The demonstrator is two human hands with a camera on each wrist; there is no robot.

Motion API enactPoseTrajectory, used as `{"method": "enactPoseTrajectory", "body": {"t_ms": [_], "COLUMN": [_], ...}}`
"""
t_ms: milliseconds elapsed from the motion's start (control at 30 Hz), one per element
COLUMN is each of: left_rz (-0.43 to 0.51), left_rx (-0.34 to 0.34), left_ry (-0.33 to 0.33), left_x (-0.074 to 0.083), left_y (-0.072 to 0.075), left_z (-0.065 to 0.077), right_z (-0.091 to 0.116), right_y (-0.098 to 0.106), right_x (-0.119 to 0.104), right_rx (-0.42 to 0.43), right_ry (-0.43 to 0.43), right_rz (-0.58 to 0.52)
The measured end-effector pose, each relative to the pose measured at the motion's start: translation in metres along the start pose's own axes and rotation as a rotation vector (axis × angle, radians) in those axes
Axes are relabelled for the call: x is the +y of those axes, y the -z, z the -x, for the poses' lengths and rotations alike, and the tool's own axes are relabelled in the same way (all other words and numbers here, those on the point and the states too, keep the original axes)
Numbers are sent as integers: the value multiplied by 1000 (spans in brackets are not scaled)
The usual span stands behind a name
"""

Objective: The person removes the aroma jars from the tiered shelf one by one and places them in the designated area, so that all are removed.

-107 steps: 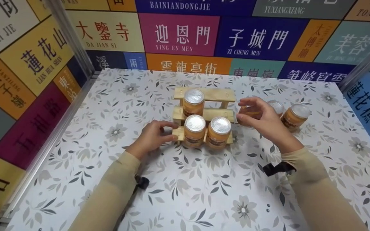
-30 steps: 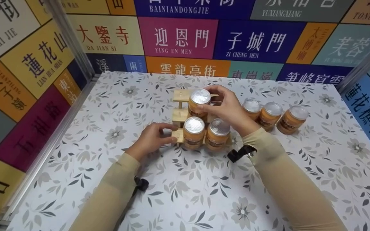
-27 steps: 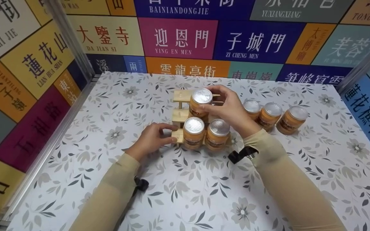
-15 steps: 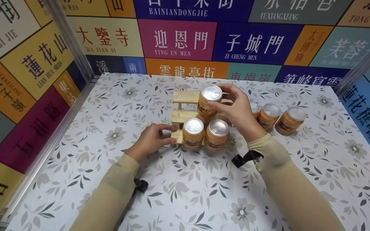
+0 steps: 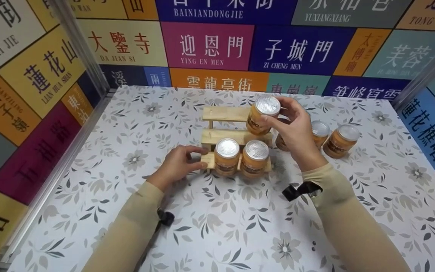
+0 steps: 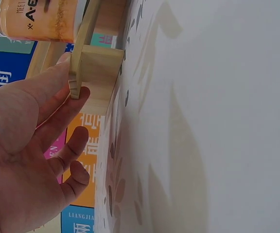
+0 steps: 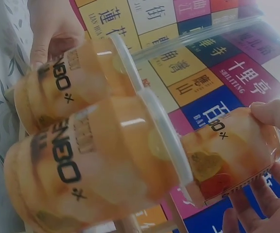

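My right hand (image 5: 295,126) grips an orange fruit can (image 5: 257,122) with a silver lid, thumb in front and fingers behind. It holds the can slightly tilted above the right part of the wooden step rack (image 5: 221,136). My left hand (image 5: 178,162) pinches the left end of the rack's lowest step; the left wrist view shows the thumb (image 6: 50,80) above the board (image 6: 77,73) and a finger below. Two similar cans, a left one (image 5: 227,158) and a right one (image 5: 255,160), stand upright on the lowest step. Both appear large in the right wrist view.
Right of the rack, three more cans stand on the flower-patterned table (image 5: 217,226): one partly behind my right hand, a middle can (image 5: 319,132) and an outer can (image 5: 340,141). Panels with lettering (image 5: 208,45) wall in the back and sides.
At first my right hand was empty beside the rack. It then took the can from the middle step, raising it and moving it right. My left hand stays at the rack's end.
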State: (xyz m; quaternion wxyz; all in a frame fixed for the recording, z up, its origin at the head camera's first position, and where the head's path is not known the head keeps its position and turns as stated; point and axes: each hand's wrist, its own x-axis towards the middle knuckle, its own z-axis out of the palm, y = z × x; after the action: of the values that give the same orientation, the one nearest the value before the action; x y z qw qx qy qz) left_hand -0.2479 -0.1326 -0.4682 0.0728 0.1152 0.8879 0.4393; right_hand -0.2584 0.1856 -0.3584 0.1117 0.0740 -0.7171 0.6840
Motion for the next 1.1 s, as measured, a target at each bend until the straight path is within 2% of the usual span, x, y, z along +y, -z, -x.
{"method": "enactPoseTrajectory", "body": {"t_ms": [300,500,633,800,1100], "left_rz": [0,-18,-30,-24,-12], "left_rx": [5,3,6,9,5], "left_ry": [-4,-39,-64,-58,-45], "left_x": [0,0,-2,-3,-2], "left_y": [2,1,0,-1,0], "left_z": [1,1,0,0,1], "right_z": [7,15,21,28,34], "right_y": [26,45,55,64,76], "right_x": [3,11,14,19,33], "right_rx": [48,74,73,70,86], "right_ry": [-2,-23,-55,-96,-103], "right_rz": [7,18,0,1,137]}}
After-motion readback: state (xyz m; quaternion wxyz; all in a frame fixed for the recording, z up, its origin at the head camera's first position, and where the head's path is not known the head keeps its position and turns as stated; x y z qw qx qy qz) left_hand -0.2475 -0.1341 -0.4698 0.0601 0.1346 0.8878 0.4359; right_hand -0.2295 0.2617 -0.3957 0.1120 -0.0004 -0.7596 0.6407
